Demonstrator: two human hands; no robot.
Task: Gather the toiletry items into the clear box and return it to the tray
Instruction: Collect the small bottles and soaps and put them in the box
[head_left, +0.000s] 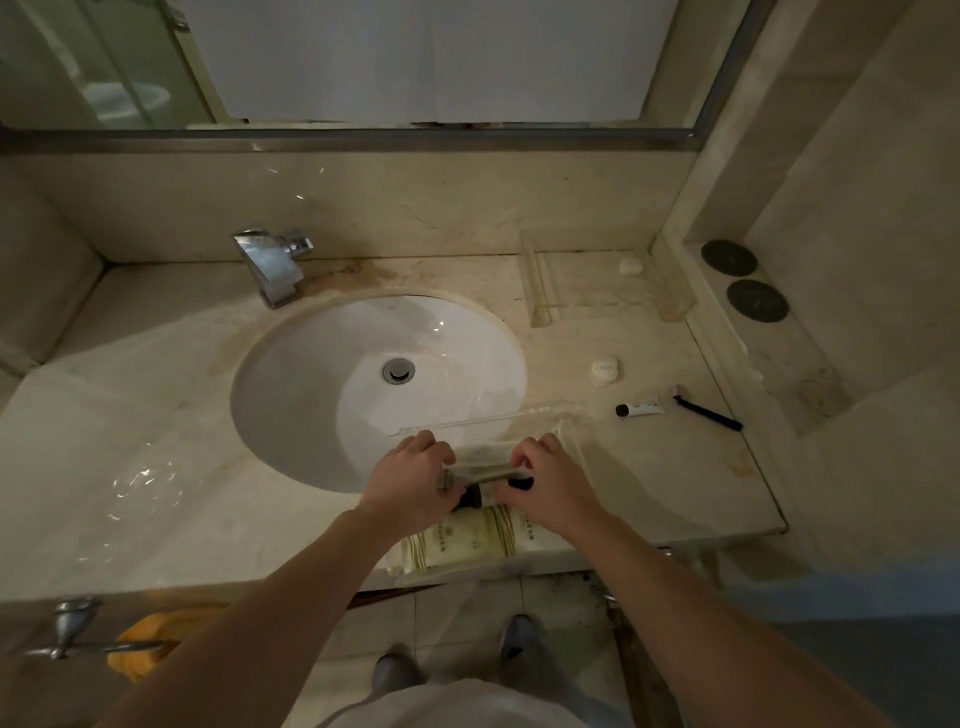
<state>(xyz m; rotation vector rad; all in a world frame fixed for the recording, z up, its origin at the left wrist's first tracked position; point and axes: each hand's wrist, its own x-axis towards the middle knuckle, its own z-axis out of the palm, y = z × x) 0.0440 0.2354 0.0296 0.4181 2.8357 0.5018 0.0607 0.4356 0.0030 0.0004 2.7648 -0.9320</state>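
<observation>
The clear box (540, 415) stands on the marble counter at the sink's front right rim, hard to make out. Inside it lie several cream toiletry packets (483, 535) with green stripes. My left hand (410, 480) and my right hand (550, 480) both pinch a slim packet (485, 470) over the box, one at each end. The clear tray (592, 280) sits at the back right of the counter with a small white soap (630, 266) in it. Loose on the counter to the right lie a round wrapped soap (604, 370), a small tube (640, 408) and a black-handled razor (706, 412).
A white oval sink (322, 395) with a chrome faucet (272, 265) fills the counter's middle. A mirror runs along the back wall. Two dark round discs (743, 280) lie on the right ledge. A towel bar (78, 631) with a yellow cloth (156, 639) hangs below the counter's front edge.
</observation>
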